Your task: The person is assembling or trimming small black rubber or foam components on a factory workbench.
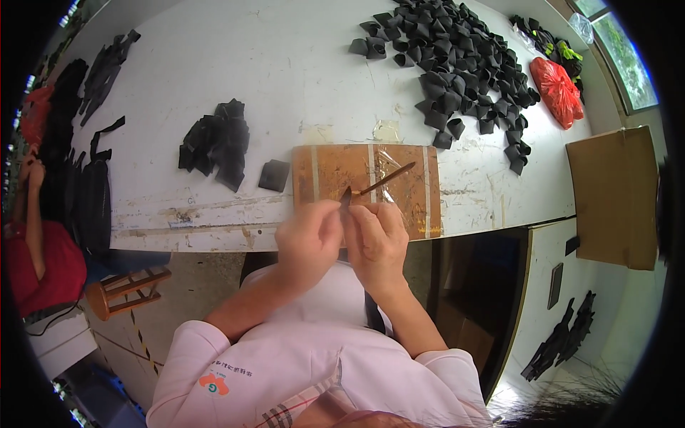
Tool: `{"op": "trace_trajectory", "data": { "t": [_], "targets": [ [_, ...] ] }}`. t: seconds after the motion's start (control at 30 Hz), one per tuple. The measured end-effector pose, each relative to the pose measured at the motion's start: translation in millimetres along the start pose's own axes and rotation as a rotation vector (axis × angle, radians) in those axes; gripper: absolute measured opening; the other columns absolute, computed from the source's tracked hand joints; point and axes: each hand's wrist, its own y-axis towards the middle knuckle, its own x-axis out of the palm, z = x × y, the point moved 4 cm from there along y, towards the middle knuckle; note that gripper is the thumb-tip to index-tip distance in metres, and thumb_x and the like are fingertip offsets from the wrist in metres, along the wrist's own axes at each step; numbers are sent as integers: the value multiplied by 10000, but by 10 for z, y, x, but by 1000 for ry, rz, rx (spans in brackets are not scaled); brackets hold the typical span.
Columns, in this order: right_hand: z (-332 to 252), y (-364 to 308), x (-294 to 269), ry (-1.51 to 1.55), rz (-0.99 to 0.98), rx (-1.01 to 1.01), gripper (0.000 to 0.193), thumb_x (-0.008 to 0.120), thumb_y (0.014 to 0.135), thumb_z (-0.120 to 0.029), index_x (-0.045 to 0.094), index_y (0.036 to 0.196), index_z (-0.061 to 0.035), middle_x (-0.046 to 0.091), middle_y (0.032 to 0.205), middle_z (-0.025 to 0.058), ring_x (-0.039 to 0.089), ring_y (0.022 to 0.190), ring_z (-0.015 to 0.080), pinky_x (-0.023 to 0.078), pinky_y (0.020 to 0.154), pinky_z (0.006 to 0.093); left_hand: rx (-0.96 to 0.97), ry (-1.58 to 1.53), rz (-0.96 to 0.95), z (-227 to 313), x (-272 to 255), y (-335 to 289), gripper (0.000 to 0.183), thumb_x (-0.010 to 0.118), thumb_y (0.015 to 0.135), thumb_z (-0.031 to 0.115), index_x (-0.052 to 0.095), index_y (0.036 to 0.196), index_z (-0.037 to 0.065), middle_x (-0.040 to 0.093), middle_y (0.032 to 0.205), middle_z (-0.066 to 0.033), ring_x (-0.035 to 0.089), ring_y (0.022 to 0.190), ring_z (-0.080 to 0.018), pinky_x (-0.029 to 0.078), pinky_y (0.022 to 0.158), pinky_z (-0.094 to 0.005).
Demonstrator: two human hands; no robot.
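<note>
far left, another person in a red top (39,264) sits beside a heap of dark straps (85,192), with a small wooden stool (127,289) on the floor near them; keep clear of that side. on the white table (235,71) more black strips (107,68) lie far left, then a small stack of flat black pieces (217,143) with one single square (274,175) just right of it; these look unworked to me, though i can't be sure. at the near table edge sits your taped brown work board (367,187). your left hand (308,239) is closed in a pinch on a small black piece (345,197), held upright just above the board's near edge. your right hand (377,239) is closed too, gripping a thin brown stick tool (385,178) whose tip meets the piece and whose shaft angles far-right over the board. both hands are touching, so room between them is tight. far right, a big pile of folded black pieces (464,64) reads as finished output, much larger than the flat stack, so i'd judge you well along with a modest batch left. beyond it a red bag (559,91), and a cardboard sheet (614,196) hangs past the table's right end. bare tabletop between the two piles gives you open room; the near edge under your wrists is the drop to watch.
</note>
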Motion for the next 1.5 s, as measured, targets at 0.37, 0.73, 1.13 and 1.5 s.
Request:
{"op": "trace_trajectory", "data": {
  "t": [0.37, 0.73, 1.13, 1.5],
  "targets": [
    [311, -111, 51, 1680, -144, 946, 45, 579, 795, -39, 583, 806, 5, 535, 750, -6, 405, 590, 53, 320, 467, 174, -440, -759, -236, 35, 103, 204, 162, 484, 738, -64, 519, 887, -13, 540, 796, -26, 433, 493, -4, 338, 432, -155],
    [168, 845, -482, 1103, -315, 379, 204, 547, 853, -208, 537, 767, -24, 478, 673, -28, 365, 525, 23, 286, 461, 143, -911, -1941, -566, 490, 162, 670, 128, 449, 836, 20, 495, 955, 11, 590, 788, -128, 281, 289, -28, 245, 293, -172],
    [303, 607, -442, 626, -12, 201, 268, 630, 785, -245, 559, 868, 0, 532, 736, 35, 474, 610, 95, 379, 519, 202, 170, -510, -255, 555, -16, 880, 271, 571, 798, 58, 515, 1051, -22, 579, 911, -102, 525, 911, -170, 402, 784, -256],
    [-71, 645, -568, 204, 150, -100, 153, 684, 660, -17, 595, 785, -5, 542, 683, 71, 493, 573, 169, 383, 459, 259, -338, -1301, -113, 300, 87, 721, 126, 512, 866, 146, 527, 884, 22, 520, 853, -66, 464, 855, -168, 367, 817, -300]
  ]
}}
